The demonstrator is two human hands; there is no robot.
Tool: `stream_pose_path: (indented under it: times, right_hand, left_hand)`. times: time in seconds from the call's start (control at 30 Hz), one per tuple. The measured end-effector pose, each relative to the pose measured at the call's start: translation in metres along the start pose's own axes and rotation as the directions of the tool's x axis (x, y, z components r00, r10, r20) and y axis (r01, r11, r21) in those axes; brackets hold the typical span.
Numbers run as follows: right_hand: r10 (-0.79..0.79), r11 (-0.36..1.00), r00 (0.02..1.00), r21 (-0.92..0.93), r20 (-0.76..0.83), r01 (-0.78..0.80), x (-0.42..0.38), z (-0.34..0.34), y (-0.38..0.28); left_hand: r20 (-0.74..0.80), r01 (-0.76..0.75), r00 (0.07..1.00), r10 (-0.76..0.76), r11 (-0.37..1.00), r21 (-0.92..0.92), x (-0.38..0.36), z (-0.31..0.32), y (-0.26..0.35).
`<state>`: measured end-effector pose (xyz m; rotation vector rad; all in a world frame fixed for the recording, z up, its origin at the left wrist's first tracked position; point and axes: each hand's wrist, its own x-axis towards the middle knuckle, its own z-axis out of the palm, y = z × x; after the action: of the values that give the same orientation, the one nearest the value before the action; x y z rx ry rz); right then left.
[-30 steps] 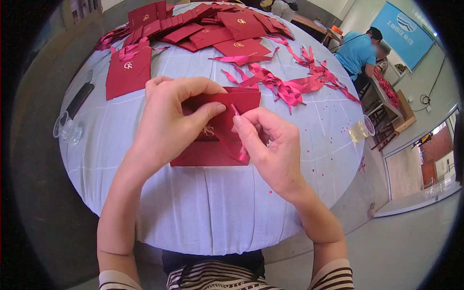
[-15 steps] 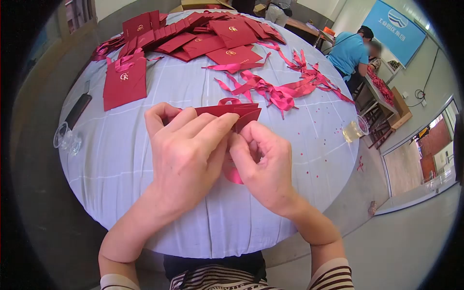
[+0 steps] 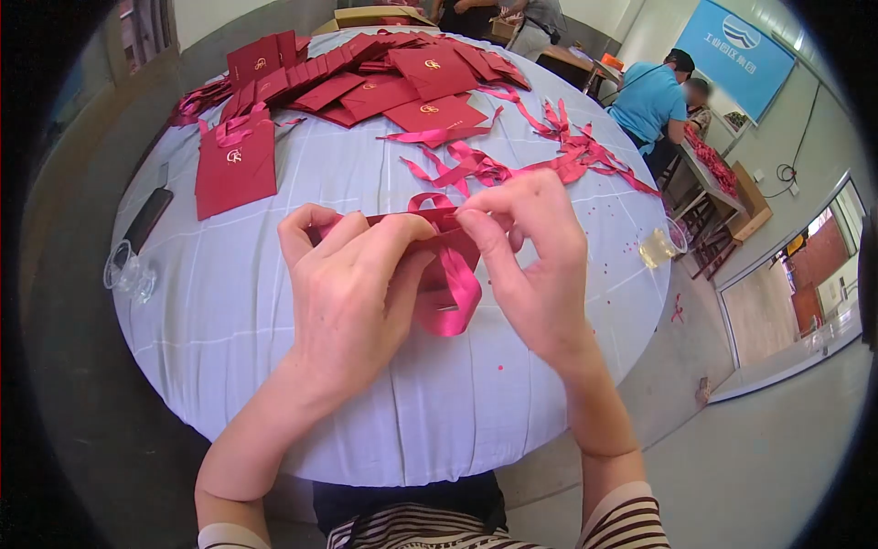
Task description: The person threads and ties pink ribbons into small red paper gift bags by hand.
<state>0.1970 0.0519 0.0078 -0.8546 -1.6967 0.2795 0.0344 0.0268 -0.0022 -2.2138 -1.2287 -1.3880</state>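
Note:
A red paper bag [image 3: 460, 245] is at the middle of the table, its top edge up. My left hand [image 3: 352, 284] is wrapped round its left side, fingers over the top edge. Thumb and index finger of my right hand [image 3: 530, 247] pinch together at the bag's upper right; what lies between them is too small to make out. A pink ribbon [image 3: 465, 288] loops down the near side of the bag, and another pink loop [image 3: 430, 201] stands up behind its top edge.
Beyond the hands are piled red bags [image 3: 366, 87], loose pink ribbons [image 3: 585, 151] and a few bags [image 3: 235, 174] at the left. A phone [image 3: 149, 220] and clear cups [image 3: 128, 270] lie left, a cup of liquid [image 3: 660, 247] right. People stand beyond the table.
My right hand has moved up and right, with its pinch now at the bag's top edge. More of the pink ribbon loop shows in front. The view has shifted slightly.

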Motion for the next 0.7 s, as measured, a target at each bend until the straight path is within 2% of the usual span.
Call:
stream_pose_path:
  times: [0.07, 0.1, 0.13, 0.2, 0.23, 0.27, 0.3, 0.33, 0.4, 0.47, 0.53, 0.67, 0.7]
  right_hand:
    - [-0.146, 0.968, 0.961, -0.164, 0.236, 0.188, 0.012, -0.007, 0.003]
    - [-0.042, 0.990, 0.952, -0.115, 0.304, 0.080, 0.017, -0.008, 0.003]
    - [-0.039, 0.990, 0.953, -0.119, 0.302, 0.078, 0.024, -0.011, 0.001]
    - [-0.013, 0.950, 0.855, -0.261, 0.519, 0.173, 0.041, -0.018, -0.007]
    - [-0.006, 0.951, 0.858, -0.263, 0.514, 0.165, 0.053, -0.020, -0.011]
    - [0.148, 0.943, 0.730, -0.317, 0.667, 0.099, 0.067, -0.022, -0.017]
    - [0.291, 0.924, 0.557, -0.379, 0.778, 0.046, 0.078, -0.023, -0.019]
    - [0.294, 0.925, 0.563, -0.378, 0.772, 0.036, 0.085, -0.022, -0.019]
    - [0.349, 0.922, 0.331, -0.384, 0.877, 0.044, 0.095, -0.017, -0.018]
    - [0.332, 0.936, 0.340, -0.352, 0.880, -0.002, 0.093, -0.015, -0.013]
    - [0.361, 0.932, 0.325, -0.335, 0.874, -0.135, 0.092, -0.018, -0.012]
    - [0.376, 0.927, 0.353, -0.352, 0.857, -0.134, 0.092, -0.013, -0.013]
    - [0.426, 0.897, 0.313, -0.442, 0.849, -0.022, 0.093, -0.008, -0.018]
  left_hand:
    - [0.010, -0.025, 1.000, 0.025, 1.000, -0.006, -0.002, 0.001, 0.000]
    - [-0.004, -0.034, 0.999, 0.034, 0.999, -0.003, -0.002, 0.001, 0.000]
    - [-0.019, -0.041, 0.999, 0.041, 0.999, 0.001, -0.003, 0.001, 0.000]
    - [-0.016, -0.053, 0.998, 0.053, 0.999, 0.000, -0.003, 0.001, 0.001]
    - [-0.015, -0.066, 0.998, 0.066, 0.998, 0.005, -0.003, 0.001, 0.002]
    - [-0.007, -0.074, 0.997, 0.074, 0.997, 0.002, -0.003, 0.001, 0.003]
    - [-0.015, -0.062, 0.998, 0.062, 0.998, -0.018, -0.004, 0.002, 0.003]
    - [-0.022, -0.050, 0.999, 0.049, 0.998, -0.037, -0.004, 0.002, 0.003]
    - [-0.002, -0.066, 0.998, 0.066, 0.997, -0.027, -0.005, 0.000, 0.003]
    - [0.018, -0.081, 0.996, 0.082, 0.996, -0.020, -0.005, -0.002, 0.004]
    - [0.025, -0.073, 0.997, 0.074, 0.996, -0.046, -0.005, -0.003, 0.005]
    - [0.020, -0.080, 0.997, 0.081, 0.995, -0.057, -0.004, -0.003, 0.007]
    - [0.026, -0.073, 0.997, 0.075, 0.996, -0.042, -0.004, -0.003, 0.008]
